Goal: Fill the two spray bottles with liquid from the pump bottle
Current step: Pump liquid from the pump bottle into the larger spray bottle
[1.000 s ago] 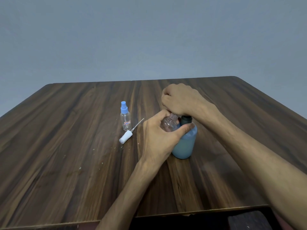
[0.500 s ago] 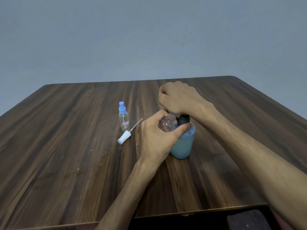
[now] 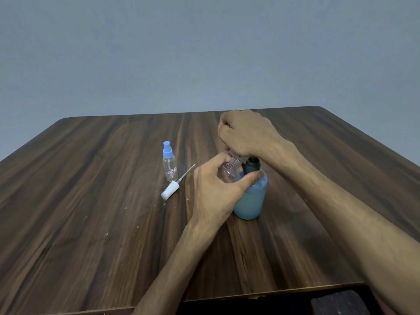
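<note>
A blue pump bottle (image 3: 251,200) with a dark collar stands mid-table. My right hand (image 3: 246,133) is closed over its pump head, which is hidden under the fist. My left hand (image 3: 216,192) grips a small clear open spray bottle (image 3: 229,171), held tilted against the pump bottle with its neck under my right hand. A second clear spray bottle (image 3: 170,163) with a blue spray cap stands upright to the left. A white spray cap with its thin tube (image 3: 171,190) lies on the table beside it.
The dark wooden table (image 3: 91,223) ends at a front edge near me and at a back edge against a plain grey wall. A dark object (image 3: 338,303) sits below the front edge at the lower right.
My right hand has risen slightly above the pump bottle's collar. The left hand with the open spray bottle has stayed in place.
</note>
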Motion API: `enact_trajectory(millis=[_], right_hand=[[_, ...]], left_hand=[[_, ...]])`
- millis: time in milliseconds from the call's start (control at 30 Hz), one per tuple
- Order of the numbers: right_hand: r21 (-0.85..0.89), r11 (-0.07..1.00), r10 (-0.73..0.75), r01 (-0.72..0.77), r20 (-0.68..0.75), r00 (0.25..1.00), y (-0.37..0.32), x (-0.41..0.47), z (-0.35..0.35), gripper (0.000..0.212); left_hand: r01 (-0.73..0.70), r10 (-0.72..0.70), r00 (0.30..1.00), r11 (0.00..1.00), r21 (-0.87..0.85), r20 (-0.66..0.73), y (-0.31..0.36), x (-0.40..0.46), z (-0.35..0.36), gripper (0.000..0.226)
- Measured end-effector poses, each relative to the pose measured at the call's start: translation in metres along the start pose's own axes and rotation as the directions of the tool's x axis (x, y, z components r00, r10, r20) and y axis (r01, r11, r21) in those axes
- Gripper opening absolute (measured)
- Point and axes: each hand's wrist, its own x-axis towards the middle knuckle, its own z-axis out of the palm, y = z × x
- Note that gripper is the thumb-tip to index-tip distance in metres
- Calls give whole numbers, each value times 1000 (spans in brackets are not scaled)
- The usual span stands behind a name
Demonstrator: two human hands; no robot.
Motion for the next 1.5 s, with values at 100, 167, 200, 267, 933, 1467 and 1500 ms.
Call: enact_trajectory(millis=[100,167,200,267,933,1467,1500], right_hand=[[-42,999,15,-12,75,997,0,0,4,26],[-42,999,21,-17,88,996,-1,-1,5,27],[-7,1000,24,-24,84,996,0,-1,3,28],[141,989,30,-42,83,996,1,1,-4,30],[-30,999,-27,25,-68,997,5,1,7,26],[-63,997,-53,46,-117,992,0,-2,3,26],[-63,997,-48,42,-96,994,0,-3,4,25]], left_hand=[[6,-6,1000,1000,-14,2,-2,0,1,32],[5,-5,1000,1000,-4,0,-2,0,0,34],[12,-12,1000,1000,0,0,-2,0,0,33],[25,-25,1000,1000,1,-4,1,0,1,33],[-2,2,1000,1000,4,-6,0,0,1,31],[-6,6,1000,1000,18,-18,-2,0,1,32],[-7,8,1000,1000,16,-19,-3,0,1,32]])
